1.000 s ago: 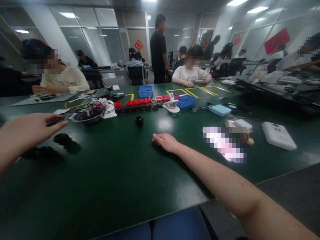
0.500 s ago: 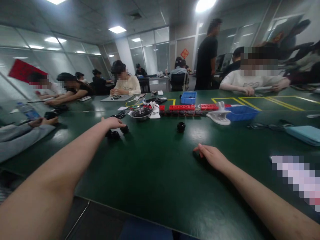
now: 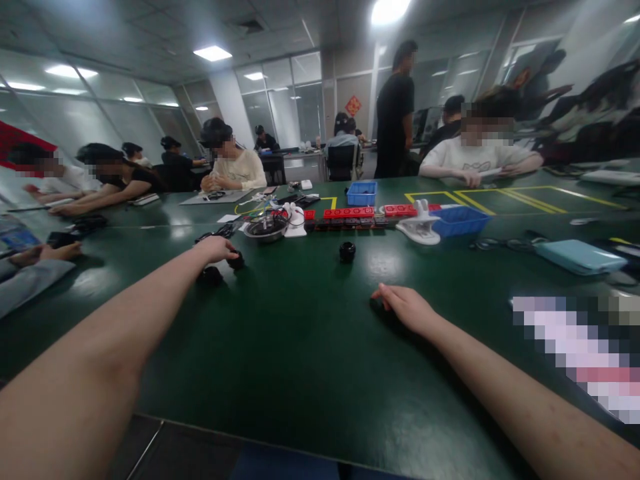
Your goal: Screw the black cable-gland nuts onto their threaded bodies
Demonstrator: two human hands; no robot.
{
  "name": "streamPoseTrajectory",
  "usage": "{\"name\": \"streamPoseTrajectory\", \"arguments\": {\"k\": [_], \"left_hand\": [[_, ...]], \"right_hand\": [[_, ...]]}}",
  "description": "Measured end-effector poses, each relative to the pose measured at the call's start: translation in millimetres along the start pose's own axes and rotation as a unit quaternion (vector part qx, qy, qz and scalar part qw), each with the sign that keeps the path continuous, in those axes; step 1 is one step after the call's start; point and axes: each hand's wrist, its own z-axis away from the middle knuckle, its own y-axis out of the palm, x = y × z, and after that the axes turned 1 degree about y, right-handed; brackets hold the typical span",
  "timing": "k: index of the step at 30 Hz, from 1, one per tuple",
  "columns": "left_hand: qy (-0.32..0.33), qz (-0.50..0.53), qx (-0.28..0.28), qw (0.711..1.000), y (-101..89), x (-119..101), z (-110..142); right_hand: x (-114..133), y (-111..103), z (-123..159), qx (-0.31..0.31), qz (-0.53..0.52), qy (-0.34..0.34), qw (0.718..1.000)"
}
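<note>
My left hand (image 3: 219,249) reaches out over the green table (image 3: 280,360), its fingers bent down round a small black round piece (image 3: 236,261). Close by, partly under the wrist, lies another dark piece (image 3: 211,275). A third black piece (image 3: 347,252), short and cylindrical, stands alone near the middle of the table. My right hand (image 3: 403,306) rests on the tabletop to the right of it, fingers pointing left and loosely stretched. Nothing shows in that hand, though its fingertips are in shadow.
Beyond the pieces are a metal bowl (image 3: 265,229) with cables, white stands (image 3: 419,227), a row of red blocks (image 3: 349,213) and blue bins (image 3: 461,221). A light-blue case (image 3: 580,257) lies right. Co-workers sit across and at left, where a sleeve (image 3: 35,280) reaches in.
The view has turned a little to the right, so everything sits farther left. My left hand stays at the black piece; my right hand rests in the same place.
</note>
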Motion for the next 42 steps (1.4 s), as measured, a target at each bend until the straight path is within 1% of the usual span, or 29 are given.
{"name": "streamPoseTrajectory", "arguments": {"k": [2, 4, 8, 11, 14, 22, 27, 30, 35, 39, 42], "left_hand": [[0.029, -0.002, -0.005, 1.0, -2.3, -10, 3], [0.068, -0.001, -0.012, 0.998, -4.3, -25, 9], [0.158, 0.001, -0.03, 0.987, -9.6, -68, 26], [0.232, 0.007, -0.038, 0.972, -15.6, -102, 41], [0.286, 0.015, -0.044, 0.957, -21.1, -130, 53], [0.39, 0.033, -0.054, 0.919, -30.1, -193, 74], [0.432, -0.012, -0.093, 0.897, -37.5, -234, 83], [0.452, -0.035, -0.101, 0.886, -42.9, -250, 83], [0.48, -0.029, -0.091, 0.872, -48.3, -265, 74], [0.488, -0.034, -0.083, 0.868, -51.4, -278, 67], [0.483, -0.046, -0.087, 0.87, -55.1, -291, 63]], "right_hand": [[1, 0, 0, 0.0, 0.0, 0.003, 1.0], [2, 0, 0, 0.0, 0.0, 0.005, 1.0], [3, 0, 0, -0.002, -0.001, 0.006, 1.0], [2, 1, 0, -0.005, 0.001, 0.007, 1.0], [1, 1, 0, -0.007, 0.003, 0.005, 1.0], [1, 1, 1, -0.008, 0.016, -0.002, 1.0], [5, 0, 4, -0.007, 0.022, -0.004, 1.0], [6, -1, 3, -0.007, 0.025, -0.005, 1.0], [6, 1, 4, -0.013, 0.032, -0.007, 0.999], [8, 0, 5, -0.01, 0.037, -0.011, 0.999], [9, -1, 6, -0.009, 0.042, -0.015, 0.999]]}}
